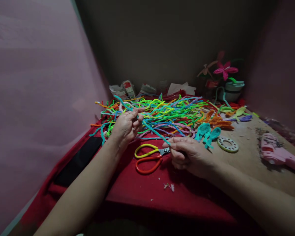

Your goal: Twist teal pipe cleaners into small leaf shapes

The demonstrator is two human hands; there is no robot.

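Corner workspace with a dark back wall and pink side walls; tabletop [248, 164] of bare wood at right, red cloth [147, 196] over the left and front. Container: 1 pale round pot [232, 91] at back right, with a green strand trailing down its front and 1 pink flower [225, 69] above; seating of the flower in the pot not discernible. Main item: 1 teal pipe cleaner [154, 131], thin and fuzzy, stretched on a diagonal between the 2 hands, over the near edge of the pile. Left hand [127, 126] closed, pinching the upper end. Right hand [186, 154] closed, pinching the lower end between thumb and fingers, just beside the scissors [148, 159]. Pile of loose pipe cleaners [172, 113]: green, yellow, blue, orange and purple, tangled across mid-table. Scissors with 1 yellow and 1 orange loop, flat on the cloth between the hands. Teal twisted shapes [207, 132] and 1 pale perforated ring [227, 144] right of the hands. Pink glue gun [277, 154] at far right. Crumpled packets [125, 89] at the back wall, red-and-white print too small to read.
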